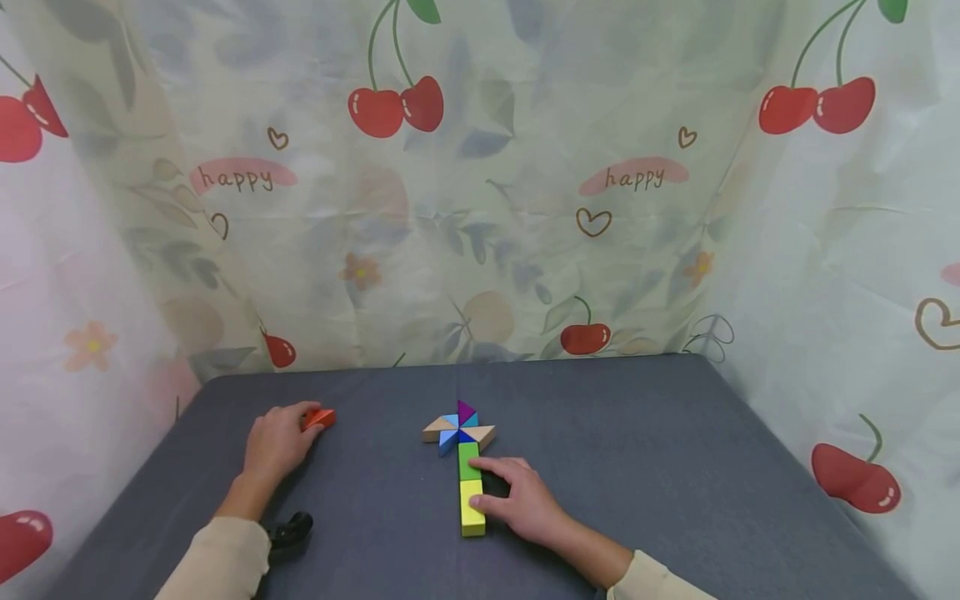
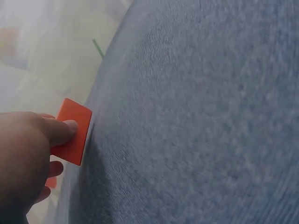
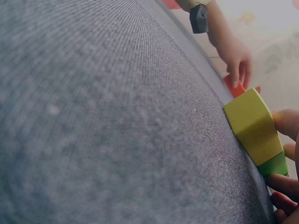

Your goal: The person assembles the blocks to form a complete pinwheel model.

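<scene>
My left hand (image 1: 277,440) pinches an orange-red block (image 2: 77,133) at the left of the table, thumb flat on its slanted face. Another orange-red patch (image 2: 52,182) shows below the fingers; I cannot tell if it is a separate block. My right hand (image 1: 528,504) rests against two blocks in line, index fingertip on the green block (image 1: 468,458) and thumb on the yellow block (image 1: 471,518). Beyond the green block lies a pinwheel of triangular blocks: a purple block (image 1: 465,412), several blue ones (image 1: 447,440) and tan ones (image 1: 437,428).
A dark grey cloth (image 1: 637,467) covers the table. Printed curtains (image 1: 480,192) enclose its back and sides. A black band with a small device (image 1: 291,531) sits at the left wrist.
</scene>
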`<state>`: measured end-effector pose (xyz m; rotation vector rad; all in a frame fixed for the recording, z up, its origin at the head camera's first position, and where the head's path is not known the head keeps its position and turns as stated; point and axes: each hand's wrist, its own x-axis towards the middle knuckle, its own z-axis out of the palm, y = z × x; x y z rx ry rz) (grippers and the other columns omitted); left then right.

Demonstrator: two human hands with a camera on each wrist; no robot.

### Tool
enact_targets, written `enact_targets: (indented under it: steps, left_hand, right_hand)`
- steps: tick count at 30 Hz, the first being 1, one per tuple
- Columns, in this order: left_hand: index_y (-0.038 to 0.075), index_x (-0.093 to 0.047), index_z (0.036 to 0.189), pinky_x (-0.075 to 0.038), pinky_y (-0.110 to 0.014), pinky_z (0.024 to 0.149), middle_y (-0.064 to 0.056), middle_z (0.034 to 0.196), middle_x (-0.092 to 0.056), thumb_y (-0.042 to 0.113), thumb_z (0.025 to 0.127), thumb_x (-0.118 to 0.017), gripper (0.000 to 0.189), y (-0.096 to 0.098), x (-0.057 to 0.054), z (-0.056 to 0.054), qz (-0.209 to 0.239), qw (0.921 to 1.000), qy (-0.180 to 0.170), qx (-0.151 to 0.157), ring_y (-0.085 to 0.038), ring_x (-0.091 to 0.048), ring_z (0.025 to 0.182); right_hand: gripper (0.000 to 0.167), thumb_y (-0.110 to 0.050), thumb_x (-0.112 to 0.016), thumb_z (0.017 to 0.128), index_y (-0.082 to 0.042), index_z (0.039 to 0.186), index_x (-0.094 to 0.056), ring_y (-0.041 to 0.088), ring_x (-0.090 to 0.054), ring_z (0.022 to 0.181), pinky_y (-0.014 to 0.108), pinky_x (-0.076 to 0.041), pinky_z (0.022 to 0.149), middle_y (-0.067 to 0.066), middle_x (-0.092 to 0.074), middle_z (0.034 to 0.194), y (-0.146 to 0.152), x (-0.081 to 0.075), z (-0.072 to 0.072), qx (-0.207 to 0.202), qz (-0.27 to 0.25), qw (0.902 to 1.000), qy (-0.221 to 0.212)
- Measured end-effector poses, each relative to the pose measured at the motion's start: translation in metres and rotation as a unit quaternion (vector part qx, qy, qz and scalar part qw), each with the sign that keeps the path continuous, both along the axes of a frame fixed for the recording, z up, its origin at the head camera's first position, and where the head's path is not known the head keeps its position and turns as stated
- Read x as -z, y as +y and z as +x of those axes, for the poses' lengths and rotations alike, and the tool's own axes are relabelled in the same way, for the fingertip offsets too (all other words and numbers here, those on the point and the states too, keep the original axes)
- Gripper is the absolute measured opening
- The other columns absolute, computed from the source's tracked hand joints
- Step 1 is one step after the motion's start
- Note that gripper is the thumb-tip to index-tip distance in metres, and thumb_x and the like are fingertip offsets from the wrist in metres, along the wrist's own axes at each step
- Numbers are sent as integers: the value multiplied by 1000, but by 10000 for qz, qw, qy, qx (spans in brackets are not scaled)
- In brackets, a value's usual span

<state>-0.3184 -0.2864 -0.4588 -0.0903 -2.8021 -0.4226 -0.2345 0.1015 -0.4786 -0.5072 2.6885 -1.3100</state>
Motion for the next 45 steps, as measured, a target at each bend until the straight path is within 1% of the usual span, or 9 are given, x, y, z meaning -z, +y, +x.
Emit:
enact_targets:
  steps: [8, 10, 15, 19, 27, 32, 41, 45]
  left_hand:
    - [5, -68, 120, -44, -51, 75, -17, 101, -68, 20, 85, -76, 39, 10, -10, 2, 91, 9990, 291, 324, -33, -57, 82]
    - [6, -68, 120, -44, -51, 75, -17, 100, -68, 20, 85, -76, 38, 14, -13, 2, 115, 9989, 314, 342, -32, -57, 82]
    - [6, -67, 122, -44, -52, 78, -17, 102, -68, 21, 87, -75, 39, 21, -20, 2, 192, 9992, 256, 260, -32, -56, 83]
    - [7, -67, 122, -45, -52, 77, -16, 103, -68, 21, 86, -76, 39, 27, -26, 2, 293, 9988, 268, 270, -31, -57, 83]
    - [10, -67, 123, -47, -51, 75, -15, 108, -68, 21, 87, -75, 39, 45, -41, 10, 680, 9964, 320, 385, -30, -60, 89]
    - [11, -67, 123, -48, -51, 75, -14, 108, -68, 21, 87, -75, 39, 57, -49, 14, 810, 9948, 397, 480, -30, -61, 91]
    - [11, -67, 122, -49, -49, 75, -13, 108, -68, 20, 86, -76, 38, 76, -56, 21, 968, 9917, 490, 693, -28, -61, 91]
    - [11, -68, 121, -50, -47, 74, -11, 107, -68, 18, 85, -77, 38, 83, -58, 24, 1044, 9898, 541, 802, -27, -61, 89]
  right_hand:
    - [51, -46, -72, 86, -29, 133, -61, 29, -43, 123, 61, -35, 99, 4, -55, 132, 0, -1, 0, 20, 23, 10000, 9]
    - [51, -46, -72, 86, -30, 133, -61, 29, -43, 124, 61, -34, 99, 4, -55, 133, 0, -1, 0, 24, 29, 10000, 11]
    - [51, -46, -72, 86, -30, 133, -61, 29, -42, 124, 61, -34, 99, 4, -55, 133, 0, -1, 0, 23, 14, 10000, -25]
    - [51, -46, -72, 86, -29, 133, -61, 28, -43, 124, 60, -34, 99, 4, -55, 133, -1, 0, 0, 29, -3, 10000, -31]
    - [51, -45, -72, 86, -29, 133, -61, 29, -42, 124, 61, -34, 100, 4, -55, 133, -1, -1, 0, 10, -27, 10000, -8]
    - [51, -45, -72, 86, -28, 133, -61, 28, -42, 124, 61, -34, 100, 4, -55, 133, -1, 0, 0, -3, -28, 10000, -8]
    - [51, -46, -71, 86, -28, 133, -61, 28, -43, 123, 60, -34, 99, 3, -56, 133, 0, 1, 0, -49, -32, 10000, 26]
    - [50, -45, -71, 86, -29, 133, -61, 28, -42, 123, 61, -34, 99, 3, -55, 133, 0, 0, 0, -22, -32, 10000, -7]
